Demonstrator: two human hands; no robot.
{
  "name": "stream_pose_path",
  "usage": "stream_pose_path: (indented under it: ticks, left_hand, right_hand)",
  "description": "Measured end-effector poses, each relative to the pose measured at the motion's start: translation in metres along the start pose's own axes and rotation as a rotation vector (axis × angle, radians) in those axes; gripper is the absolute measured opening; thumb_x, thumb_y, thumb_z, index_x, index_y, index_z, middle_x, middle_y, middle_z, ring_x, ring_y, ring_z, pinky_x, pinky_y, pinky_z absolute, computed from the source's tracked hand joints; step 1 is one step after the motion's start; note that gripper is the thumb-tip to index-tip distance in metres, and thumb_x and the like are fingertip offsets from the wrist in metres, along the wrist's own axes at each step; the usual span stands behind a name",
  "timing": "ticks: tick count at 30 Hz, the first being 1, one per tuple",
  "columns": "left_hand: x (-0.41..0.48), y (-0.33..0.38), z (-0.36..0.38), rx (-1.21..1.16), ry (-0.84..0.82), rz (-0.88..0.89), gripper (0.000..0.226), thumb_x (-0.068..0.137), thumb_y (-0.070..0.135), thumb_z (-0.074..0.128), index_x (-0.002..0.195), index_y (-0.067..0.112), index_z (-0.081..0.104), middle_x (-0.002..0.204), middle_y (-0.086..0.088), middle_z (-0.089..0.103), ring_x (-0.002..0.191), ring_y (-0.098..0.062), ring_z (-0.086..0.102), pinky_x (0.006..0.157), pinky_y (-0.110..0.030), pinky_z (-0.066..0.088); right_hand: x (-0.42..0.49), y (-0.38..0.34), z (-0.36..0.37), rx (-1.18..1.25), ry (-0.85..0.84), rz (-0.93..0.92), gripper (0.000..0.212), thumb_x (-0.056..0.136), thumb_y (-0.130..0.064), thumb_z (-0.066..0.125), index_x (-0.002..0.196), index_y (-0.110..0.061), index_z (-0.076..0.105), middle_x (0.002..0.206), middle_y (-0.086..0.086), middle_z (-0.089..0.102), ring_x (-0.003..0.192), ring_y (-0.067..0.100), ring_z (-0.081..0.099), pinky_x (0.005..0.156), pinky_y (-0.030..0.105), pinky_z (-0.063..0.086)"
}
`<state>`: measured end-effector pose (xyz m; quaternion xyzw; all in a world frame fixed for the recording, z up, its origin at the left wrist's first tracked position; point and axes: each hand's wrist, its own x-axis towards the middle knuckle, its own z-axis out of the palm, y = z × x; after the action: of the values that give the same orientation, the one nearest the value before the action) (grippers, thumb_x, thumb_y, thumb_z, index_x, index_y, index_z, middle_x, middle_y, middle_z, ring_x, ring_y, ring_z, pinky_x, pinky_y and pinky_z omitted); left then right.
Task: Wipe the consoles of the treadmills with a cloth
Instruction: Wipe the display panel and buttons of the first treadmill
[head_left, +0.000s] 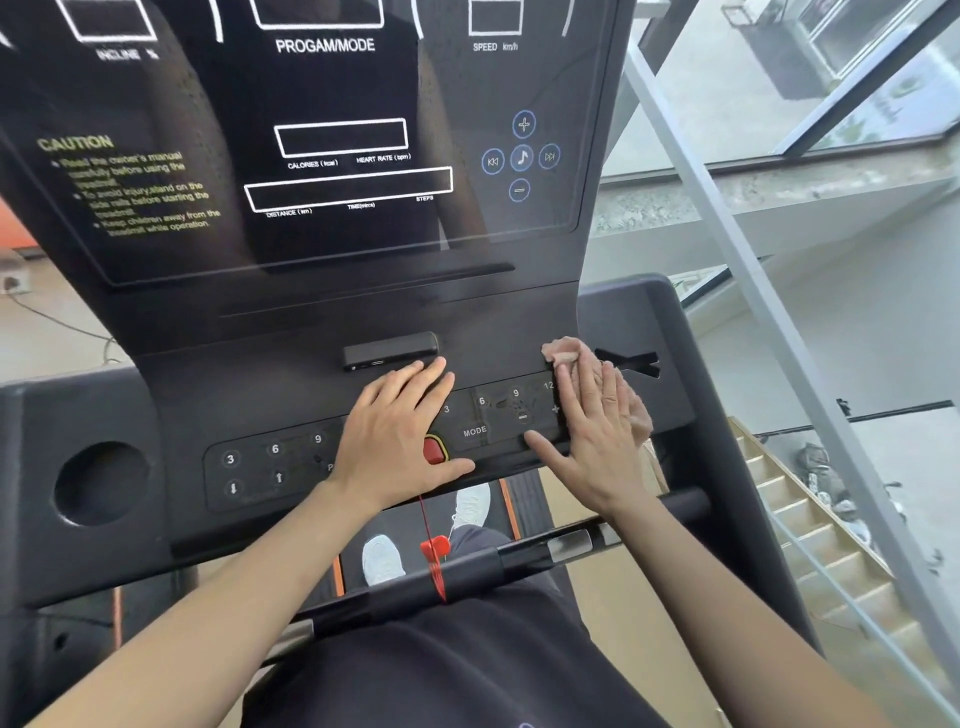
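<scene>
Head view: flat right hand (597, 436) hides most of the cloth (563, 351); flat left hand (395, 441) half-covers red button (434, 450).

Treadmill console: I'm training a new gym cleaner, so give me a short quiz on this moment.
1. The right hand presses the cloth on: A the display, B the right keypad, C the cup holder?
2. True or false: the left hand rests flat on the console, holding no cloth.
3. Fill in: the red button is partly covered by the ____ hand.
Key: 1 B; 2 true; 3 left.
</scene>
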<state>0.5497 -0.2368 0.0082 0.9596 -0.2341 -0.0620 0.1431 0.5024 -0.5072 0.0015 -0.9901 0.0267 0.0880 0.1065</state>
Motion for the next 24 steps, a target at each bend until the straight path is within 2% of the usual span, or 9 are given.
stream_pose_path:
  ticks: [5, 8, 11, 13, 16, 19, 22, 24]
  left_hand:
    - [0.000, -0.003, -0.006, -0.075, 0.003, 0.075, 0.100, 0.071, 0.076, 0.061, 0.152, 0.018, 0.048, 0.162, 0.002, 0.043, 0.150, -0.022, 0.038, 0.122, -0.042, 0.031]
    - [-0.016, -0.019, -0.014, -0.191, 0.062, 0.081, 0.097, 0.073, 0.069, 0.068, 0.154, 0.021, 0.045, 0.162, 0.005, 0.042, 0.153, -0.018, 0.033, 0.123, -0.039, 0.028]
    - [-0.049, -0.049, -0.023, -0.170, 0.137, -0.039, 0.099, 0.072, 0.072, 0.067, 0.155, 0.023, 0.044, 0.163, 0.007, 0.040, 0.155, -0.018, 0.030, 0.122, -0.038, 0.026]
    - [-0.078, -0.070, -0.027, -0.143, 0.168, -0.143, 0.103, 0.070, 0.075, 0.066, 0.155, 0.022, 0.042, 0.164, 0.004, 0.039, 0.155, -0.021, 0.029, 0.123, -0.044, 0.028]
    - [-0.121, -0.094, -0.025, -0.084, 0.184, -0.326, 0.115, 0.063, 0.080, 0.062, 0.157, 0.018, 0.038, 0.166, -0.003, 0.034, 0.156, -0.029, 0.026, 0.122, -0.054, 0.031]
    - [-0.159, -0.111, -0.013, -0.065, 0.172, -0.509, 0.126, 0.060, 0.086, 0.058, 0.158, 0.011, 0.033, 0.167, -0.013, 0.030, 0.154, -0.037, 0.026, 0.122, -0.057, 0.029]
    - [-0.173, -0.119, -0.004, -0.108, 0.181, -0.576, 0.132, 0.059, 0.094, 0.052, 0.158, 0.009, 0.030, 0.166, -0.015, 0.032, 0.153, -0.036, 0.029, 0.122, -0.056, 0.030]
    - [-0.173, -0.120, -0.003, -0.128, 0.210, -0.584, 0.131, 0.058, 0.091, 0.056, 0.159, 0.011, 0.031, 0.166, -0.011, 0.034, 0.153, -0.032, 0.030, 0.123, -0.053, 0.029]
  right_hand:
    - [-0.004, -0.012, 0.006, -0.040, 0.023, 0.026, 0.099, 0.088, -0.084, 0.021, 0.162, -0.023, -0.003, 0.171, 0.003, -0.012, 0.155, 0.028, -0.020, 0.126, 0.055, -0.002]
    - [-0.007, -0.020, 0.007, -0.015, 0.009, 0.035, 0.099, 0.088, -0.082, 0.026, 0.162, -0.025, -0.006, 0.170, 0.001, -0.013, 0.155, 0.025, -0.022, 0.126, 0.056, -0.003]
    - [-0.012, -0.037, 0.012, -0.007, 0.018, -0.006, 0.097, 0.089, -0.078, 0.028, 0.162, -0.024, -0.003, 0.171, 0.000, -0.011, 0.155, 0.023, -0.021, 0.126, 0.055, -0.004]
    - [-0.014, -0.052, 0.017, 0.018, 0.015, -0.020, 0.096, 0.089, -0.078, 0.028, 0.162, -0.025, -0.003, 0.170, -0.002, -0.012, 0.155, 0.022, -0.021, 0.126, 0.053, -0.007]
    - [-0.017, -0.074, 0.024, 0.066, 0.009, -0.032, 0.096, 0.088, -0.080, 0.026, 0.162, -0.027, -0.003, 0.170, -0.004, -0.012, 0.155, 0.021, -0.022, 0.125, 0.051, -0.012]
    - [-0.021, -0.095, 0.030, 0.093, 0.003, -0.058, 0.095, 0.088, -0.080, 0.024, 0.162, -0.028, -0.004, 0.170, -0.006, -0.015, 0.154, 0.019, -0.024, 0.124, 0.049, -0.015]
    - [-0.024, -0.115, 0.033, 0.128, 0.009, -0.084, 0.094, 0.088, -0.080, 0.024, 0.162, -0.029, -0.006, 0.169, -0.008, -0.017, 0.154, 0.018, -0.026, 0.124, 0.046, -0.017]
    - [-0.027, -0.128, 0.036, 0.138, 0.009, -0.104, 0.093, 0.089, -0.079, 0.024, 0.162, -0.029, -0.007, 0.169, -0.009, -0.018, 0.154, 0.017, -0.026, 0.124, 0.045, -0.018]
